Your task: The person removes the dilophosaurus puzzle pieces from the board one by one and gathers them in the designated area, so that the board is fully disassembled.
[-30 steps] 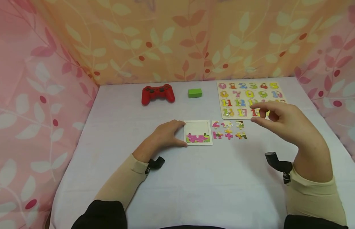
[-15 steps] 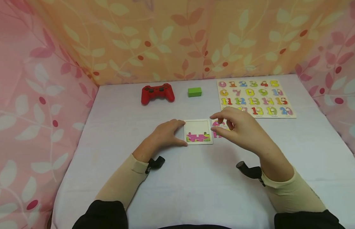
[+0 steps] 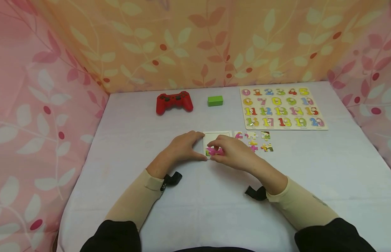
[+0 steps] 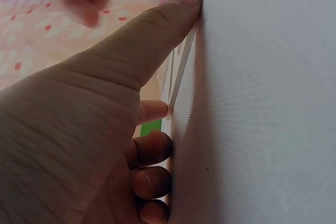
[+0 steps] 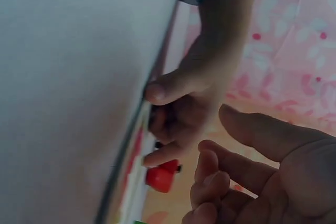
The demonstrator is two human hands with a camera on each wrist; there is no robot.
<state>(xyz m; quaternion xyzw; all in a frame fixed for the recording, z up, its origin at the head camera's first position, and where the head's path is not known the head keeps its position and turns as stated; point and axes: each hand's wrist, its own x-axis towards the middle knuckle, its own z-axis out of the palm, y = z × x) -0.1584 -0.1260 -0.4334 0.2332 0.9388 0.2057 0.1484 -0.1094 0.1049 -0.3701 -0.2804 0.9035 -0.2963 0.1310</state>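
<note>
A small square jigsaw frame (image 3: pixel 218 132) lies flat on the table, with joined pink pieces (image 3: pixel 211 152) along its near side. My left hand (image 3: pixel 181 147) holds its left side, thumb at the near corner and index finger at the far corner. In the left wrist view the thumb (image 4: pixel 163 22) presses the frame's edge (image 4: pixel 181 72). My right hand (image 3: pixel 236 154) hovers over the frame's right half and hides part of it. The right wrist view has its thumb (image 5: pixel 257 132) and loosely curled fingers apart, nothing between them.
Several loose jigsaw pieces (image 3: pixel 267 147) lie right of the frame, some partly behind my right hand. Further back are a red game controller (image 3: pixel 174 102), a green block (image 3: pixel 215 100) and a number puzzle board (image 3: pixel 285 108). Patterned cloth (image 3: pixel 189 45) stands behind the table.
My right hand has swept left from in front of the number board, past the loose pieces, to over the jigsaw frame. My left hand has stayed at the frame.
</note>
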